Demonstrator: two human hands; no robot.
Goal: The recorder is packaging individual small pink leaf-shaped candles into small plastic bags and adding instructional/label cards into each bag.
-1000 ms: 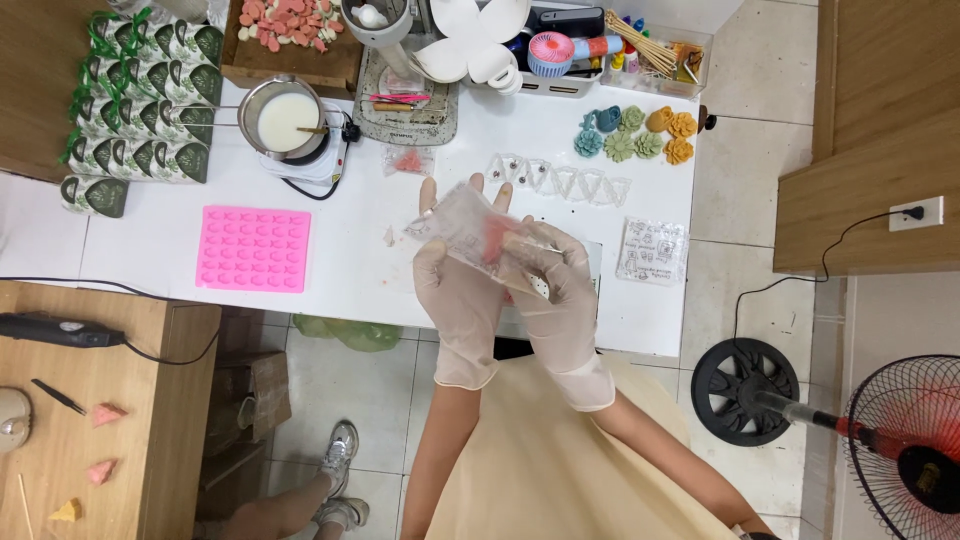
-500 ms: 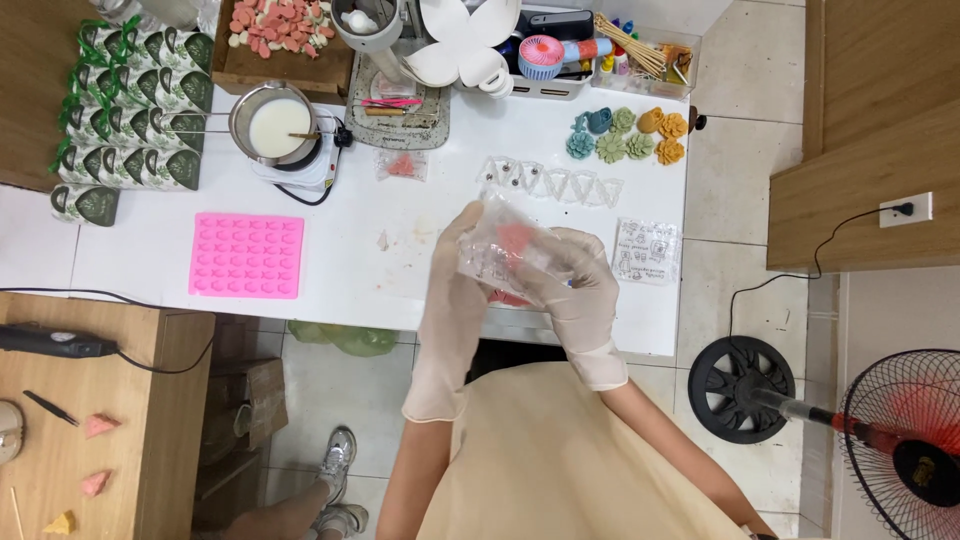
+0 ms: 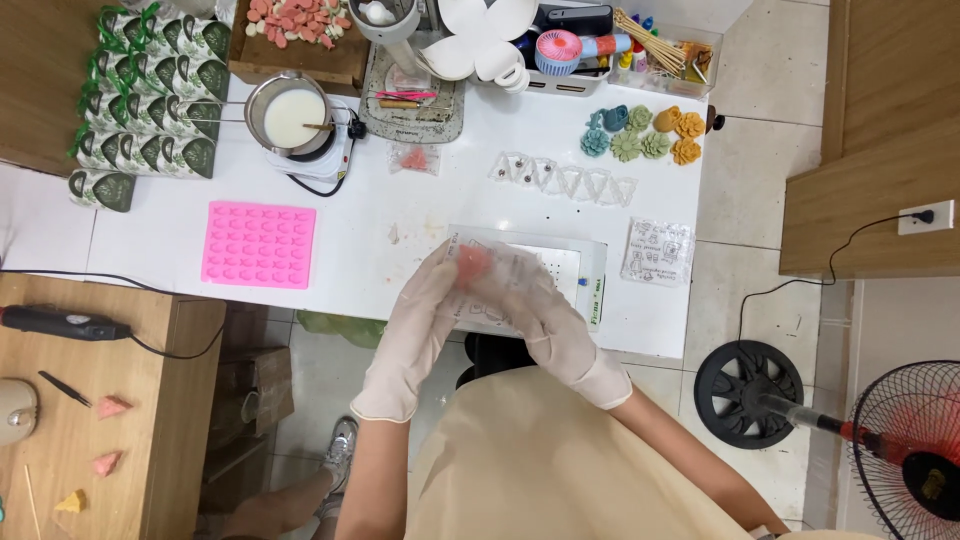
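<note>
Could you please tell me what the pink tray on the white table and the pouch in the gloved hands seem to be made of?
Pink rectangular mould tray: probably silicone, matte, with rows of small cavities. Clear pouch between left hand and right hand: apparently thin glossy plastic film, since a pink piece shows through.

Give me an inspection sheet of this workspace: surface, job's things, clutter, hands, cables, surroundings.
Surface: white table, crowded along its far edge.
Job's things: clear plastic bag with a small pink piece inside, held over the table's near edge.
Clutter: pink silicone mould, pot of white liquid on a small hotplate, row of clear triangular packets, coloured flower shapes, green packaged items.
Hands: gloved left hand and gloved right hand, both gripping the bag.
Cables: black hotplate cord; black cord across the wooden side table.
Surroundings: tiled floor, standing fan, wall socket.
</note>
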